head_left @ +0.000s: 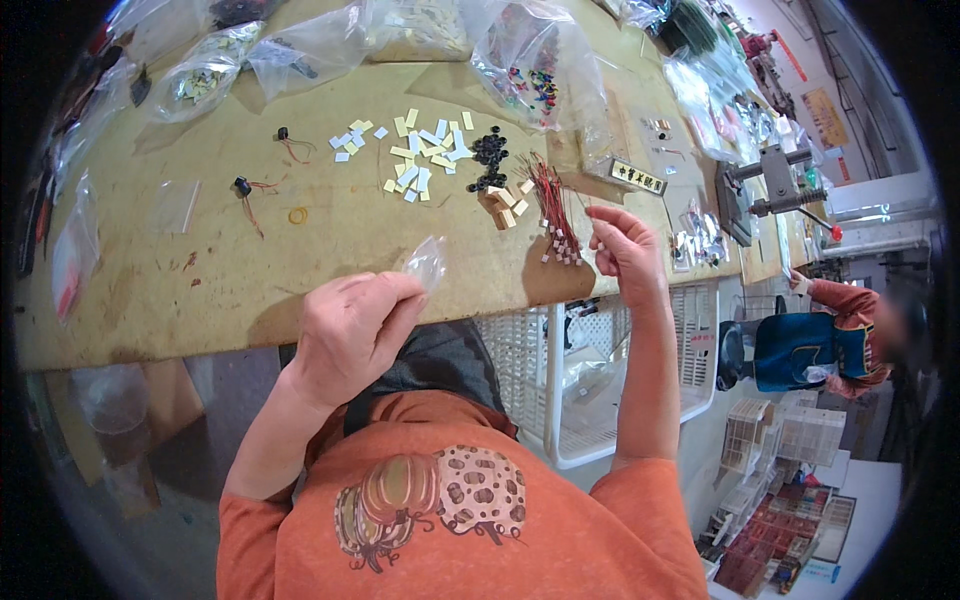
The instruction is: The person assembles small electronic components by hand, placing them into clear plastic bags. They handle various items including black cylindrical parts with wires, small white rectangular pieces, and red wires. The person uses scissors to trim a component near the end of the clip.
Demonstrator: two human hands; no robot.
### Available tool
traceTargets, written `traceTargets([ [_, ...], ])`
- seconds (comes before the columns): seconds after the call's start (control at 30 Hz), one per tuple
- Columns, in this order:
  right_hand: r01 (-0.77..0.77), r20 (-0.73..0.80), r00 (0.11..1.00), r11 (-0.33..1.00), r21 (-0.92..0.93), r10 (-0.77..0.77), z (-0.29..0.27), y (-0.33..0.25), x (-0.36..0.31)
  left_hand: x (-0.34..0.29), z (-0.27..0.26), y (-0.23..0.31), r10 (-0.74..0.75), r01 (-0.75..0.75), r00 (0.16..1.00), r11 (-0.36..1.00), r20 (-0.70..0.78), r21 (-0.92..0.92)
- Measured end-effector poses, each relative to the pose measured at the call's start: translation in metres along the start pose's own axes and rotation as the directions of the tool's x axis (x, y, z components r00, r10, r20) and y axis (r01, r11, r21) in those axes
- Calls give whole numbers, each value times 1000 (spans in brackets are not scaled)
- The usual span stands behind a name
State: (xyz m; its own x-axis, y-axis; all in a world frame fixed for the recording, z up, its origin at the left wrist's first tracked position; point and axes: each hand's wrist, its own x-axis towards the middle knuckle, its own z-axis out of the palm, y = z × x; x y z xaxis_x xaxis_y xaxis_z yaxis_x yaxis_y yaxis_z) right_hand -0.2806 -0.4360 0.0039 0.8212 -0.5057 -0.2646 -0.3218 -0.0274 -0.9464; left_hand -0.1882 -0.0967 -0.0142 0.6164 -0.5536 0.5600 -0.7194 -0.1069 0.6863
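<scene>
My left hand is closed at the table's front edge, pinching a small clear plastic bag that sticks out past the fingertips. Farther right, my right hand is closed in a pinch on what looks like a thin wire lead; most of it is hidden by the fingers. Just left of that hand lies a bundle of red wires with white connectors at the near end. Beside the bundle are small tan blocks, a pile of black round parts and scattered white and yellow rectangular pieces.
Two black parts with wires and yellow rubber bands lie on the left. Clear bags of parts line the back. A hand press stands right, a white plastic basket below the edge. Another person works at far right.
</scene>
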Motion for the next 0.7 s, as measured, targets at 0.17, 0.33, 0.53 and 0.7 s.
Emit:
traceTargets([
  [0.17, -87, 63, 995, 982, 168, 77, -6, 8, 2, 29, 25, 7, 273, -252, 953, 955, 128, -159],
  [0.33, -70, 50, 997, 991, 113, 64, -15, 4, 3, 49, 68, 15, 368, -274, 859, 917, 355, -289],
  [0.53, -64, 76, 995, 995, 72, 59, -19, 4, 7, 86, 131, -4, 414, -309, 779, 907, 471, -287],
  [0.7, -60, 138, 989, 992, 112, 44, -28, -10, 5, 93, 139, -2, 276, -212, 692, 961, 667, -178],
])
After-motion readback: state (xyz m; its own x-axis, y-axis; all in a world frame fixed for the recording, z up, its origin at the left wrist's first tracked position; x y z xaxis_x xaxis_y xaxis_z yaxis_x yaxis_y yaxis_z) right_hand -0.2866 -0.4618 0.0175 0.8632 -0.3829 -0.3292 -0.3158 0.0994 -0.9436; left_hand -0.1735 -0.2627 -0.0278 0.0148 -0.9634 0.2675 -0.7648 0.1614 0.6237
